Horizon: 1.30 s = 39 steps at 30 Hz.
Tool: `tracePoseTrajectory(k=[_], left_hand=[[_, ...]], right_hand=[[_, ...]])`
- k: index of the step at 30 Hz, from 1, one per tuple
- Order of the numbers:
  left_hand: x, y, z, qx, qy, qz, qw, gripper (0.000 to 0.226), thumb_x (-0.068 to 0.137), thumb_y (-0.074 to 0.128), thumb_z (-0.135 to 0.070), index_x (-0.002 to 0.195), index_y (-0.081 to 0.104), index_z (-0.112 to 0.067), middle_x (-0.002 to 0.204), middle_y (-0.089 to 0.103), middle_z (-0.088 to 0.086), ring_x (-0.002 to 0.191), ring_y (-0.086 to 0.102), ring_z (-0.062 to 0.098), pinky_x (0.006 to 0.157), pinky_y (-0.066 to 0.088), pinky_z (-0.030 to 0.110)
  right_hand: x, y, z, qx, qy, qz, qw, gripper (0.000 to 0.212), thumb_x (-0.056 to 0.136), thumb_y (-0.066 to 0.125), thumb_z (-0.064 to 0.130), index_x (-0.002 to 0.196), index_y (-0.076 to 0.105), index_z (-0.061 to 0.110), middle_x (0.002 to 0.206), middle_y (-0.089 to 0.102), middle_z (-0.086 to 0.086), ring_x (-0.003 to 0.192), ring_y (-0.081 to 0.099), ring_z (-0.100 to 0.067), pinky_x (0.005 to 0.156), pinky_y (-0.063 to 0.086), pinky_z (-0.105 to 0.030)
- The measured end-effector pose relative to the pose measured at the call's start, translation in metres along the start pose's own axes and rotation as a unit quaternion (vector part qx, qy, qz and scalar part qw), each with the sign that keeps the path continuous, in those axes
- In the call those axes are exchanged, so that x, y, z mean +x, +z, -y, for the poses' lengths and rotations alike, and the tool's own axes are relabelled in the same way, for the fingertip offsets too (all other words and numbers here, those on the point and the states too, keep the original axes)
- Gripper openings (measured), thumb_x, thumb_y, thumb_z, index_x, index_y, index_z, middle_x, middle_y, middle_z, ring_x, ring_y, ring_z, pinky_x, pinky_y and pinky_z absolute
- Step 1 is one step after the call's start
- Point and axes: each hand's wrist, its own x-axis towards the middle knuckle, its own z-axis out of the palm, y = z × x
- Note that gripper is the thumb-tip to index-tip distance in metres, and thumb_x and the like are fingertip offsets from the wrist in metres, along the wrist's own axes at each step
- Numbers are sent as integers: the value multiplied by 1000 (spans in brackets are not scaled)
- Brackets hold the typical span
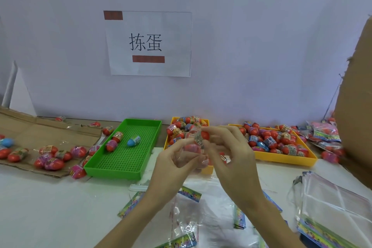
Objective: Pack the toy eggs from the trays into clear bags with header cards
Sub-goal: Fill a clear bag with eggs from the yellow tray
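While the left hand (177, 159) pinches the mouth of a clear bag (193, 152) raised at centre, already holding at least one egg, the right hand (227, 147) pinches a red toy egg (202, 136) at its wrapped middle, fingertips curled. Judged: egg light, rigid, slick shell; the label band gives grip. Bag film limp, slippery; hold by its rim. Supply: yellow tray (285, 159) at 2 o'clock, green tray (120, 171) at 10.

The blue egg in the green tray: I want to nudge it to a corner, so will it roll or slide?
The blue egg would probably roll: it is rounded and lies on its side. The green tray has a gridded floor, which may slow it. Its glossy wrap band looks slippery, so it might also skid.
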Motion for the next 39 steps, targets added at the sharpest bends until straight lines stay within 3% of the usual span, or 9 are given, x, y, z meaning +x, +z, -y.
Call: tracePoseTrajectory(k=[5,9,16,22,25,29,32,36,39], left_hand=[[0,1,-3,21,17,13,1000,30,87,82,-21,114,76,-34,98,82,10,95,80,28,78,64,34],[0,0,-5,65,38,16,997,33,91,81,-14,122,72,-18,97,81,6,95,79,23,79,63,29],[0,-2,-3,116,40,4,992,32,88,83,-12,114,76,-29,95,79,3,90,76,18,78,58,22],[1,-6,-2,149,37,-8,988,30,91,80,-9,114,75,-28,88,78,1,79,73,11,68,54,19],[3,-9,-5,143,37,-44,988,22,89,84,-22,108,76,-31,83,80,2,75,75,17,69,56,30],[9,-20,-9,96,-6,-107,990,38,77,89,-31,111,74,-25,84,81,5,83,79,23,80,61,51],[12,-27,-8,47,-47,-136,989,55,70,90,-32,118,71,-14,77,77,7,72,75,22,71,65,51],[15,-32,-3,15,-79,-139,987,37,73,87,-32,102,78,-11,81,79,13,70,72,21,56,64,38],[16,-32,-1,29,-71,-125,989,27,79,84,-32,101,80,-17,93,81,15,84,76,29,75,64,54]], right_hand=[[-2,3,-3,-5,7,13,1000,26,98,67,14,120,70,28,109,60,12,89,67,-8,67,53,-17],[-2,4,-1,27,36,20,999,28,96,72,15,118,68,33,106,67,16,90,70,-11,64,57,-23],[-3,3,-7,-33,14,102,994,12,100,65,17,104,74,23,103,69,17,97,67,-6,71,49,-14],[-7,9,-5,-22,11,169,985,32,107,48,34,105,77,21,111,57,15,109,58,-10,84,44,-14],[-2,5,-4,7,-5,91,996,27,106,50,21,117,75,21,117,64,12,115,61,-13,87,49,-17],[-3,5,-19,-50,40,-14,998,22,103,55,8,115,69,20,108,67,12,100,64,-7,78,52,-18],[-11,12,-41,-155,83,84,981,23,103,55,7,116,70,18,114,65,9,106,60,-7,91,52,-28],[-19,18,-55,-234,57,176,954,24,103,56,15,115,73,25,118,62,10,115,48,-10,95,47,-28],[-15,17,-55,-275,29,180,944,23,102,57,19,112,75,31,110,64,13,108,47,-10,93,45,-30]])
